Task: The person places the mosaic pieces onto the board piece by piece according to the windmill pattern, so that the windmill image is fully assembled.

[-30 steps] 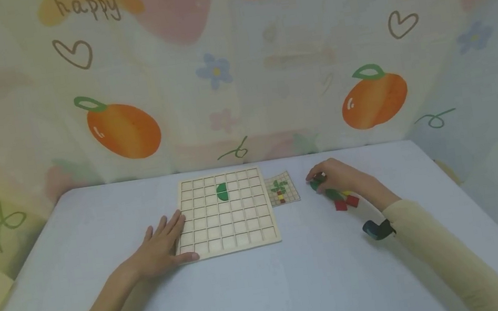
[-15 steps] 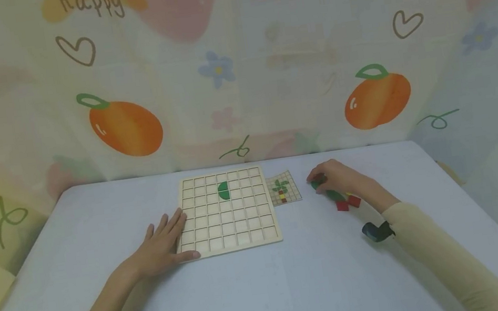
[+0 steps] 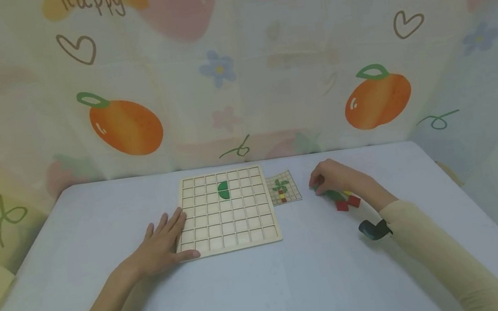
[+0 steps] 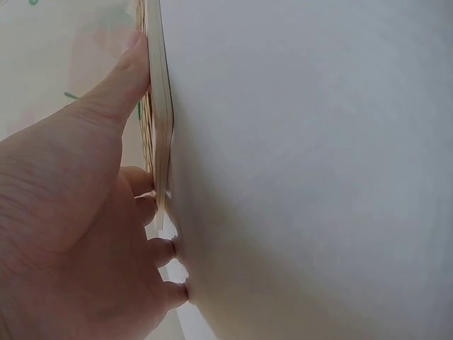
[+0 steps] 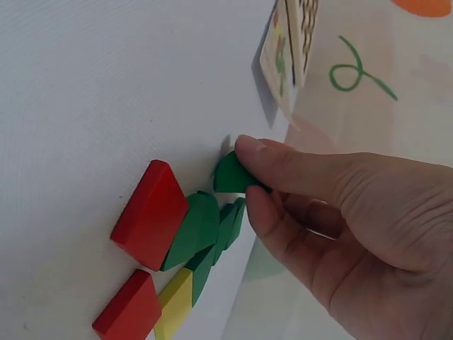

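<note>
My left hand lies with spread fingers along the left edge of a wooden grid board, its thumb over the near corner. Two green quarter-round pieces sit in the board's upper middle, together forming a half disc. To the right of the board, my right hand pinches a green quarter-round piece between thumb and index finger. Just beside those fingers lie several more green pieces, a yellow square and two red squares, one nearer the fingers.
A small pattern card with a green, red and yellow plant design lies against the board's right side. The white table ends at a fruit-print curtain at the back.
The right hand has shifted slightly, and its thumb and fingertips have come together on the green piece. The left hand stays on the board. The head view has drifted a little.
</note>
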The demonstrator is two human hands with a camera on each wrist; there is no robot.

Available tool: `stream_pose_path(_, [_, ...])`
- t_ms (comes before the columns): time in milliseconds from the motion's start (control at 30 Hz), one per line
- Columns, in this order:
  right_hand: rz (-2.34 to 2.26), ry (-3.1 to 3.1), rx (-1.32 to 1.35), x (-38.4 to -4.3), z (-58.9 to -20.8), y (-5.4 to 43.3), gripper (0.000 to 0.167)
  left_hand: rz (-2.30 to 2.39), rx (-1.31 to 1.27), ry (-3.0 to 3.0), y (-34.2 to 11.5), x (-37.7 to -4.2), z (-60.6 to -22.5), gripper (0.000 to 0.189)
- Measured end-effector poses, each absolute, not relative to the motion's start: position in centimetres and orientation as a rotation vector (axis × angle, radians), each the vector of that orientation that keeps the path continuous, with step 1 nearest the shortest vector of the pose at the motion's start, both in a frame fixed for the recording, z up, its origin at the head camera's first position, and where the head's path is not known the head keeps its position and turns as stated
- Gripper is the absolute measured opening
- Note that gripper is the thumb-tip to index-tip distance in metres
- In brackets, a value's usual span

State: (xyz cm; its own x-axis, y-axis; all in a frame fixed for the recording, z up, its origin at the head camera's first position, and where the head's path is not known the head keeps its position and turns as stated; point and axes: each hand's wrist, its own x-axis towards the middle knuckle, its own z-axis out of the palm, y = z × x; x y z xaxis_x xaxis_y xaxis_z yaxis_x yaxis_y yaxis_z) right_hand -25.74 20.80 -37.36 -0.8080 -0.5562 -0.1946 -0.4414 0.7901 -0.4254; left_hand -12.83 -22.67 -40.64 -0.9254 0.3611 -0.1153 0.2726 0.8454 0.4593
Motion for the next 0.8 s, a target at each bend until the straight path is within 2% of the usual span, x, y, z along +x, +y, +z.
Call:
stream_pose_path(400, [-0.626,2.741,-0.813,-26.0,-36.9,20.7,0.017,0.640,0.490,2.827,-22.7,-12.9,-40.5,0.106])
stream_pose_path(800, [-0.811,2.811,-0.844,-26.0,-37.0,18.3,0.018,0.640,0.491,2.831,-22.7,-12.9,-40.6,0.106])
